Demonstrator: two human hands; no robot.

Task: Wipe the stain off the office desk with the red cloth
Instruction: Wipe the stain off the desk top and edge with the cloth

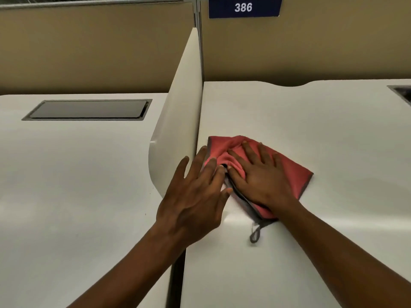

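Observation:
A red cloth (pixel 293 172) with a grey hem and a grey hanging loop lies bunched on the white office desk (pixel 311 130), close to its left edge. My right hand (pixel 260 176) presses flat on top of the cloth, fingers spread. My left hand (pixel 195 196) rests beside it with fingers apart, its fingertips touching the cloth's left edge. No stain shows on the desk; anything under the cloth is hidden.
A white divider panel (pixel 180 121) rises along the desk's left edge. Beyond it is a second white desk (pixel 66 174) with a dark cable hatch (pixel 89 110). Beige partition walls stand behind, with a blue "386" sign (pixel 243 7). Another hatch (pixel 402 92) sits far right.

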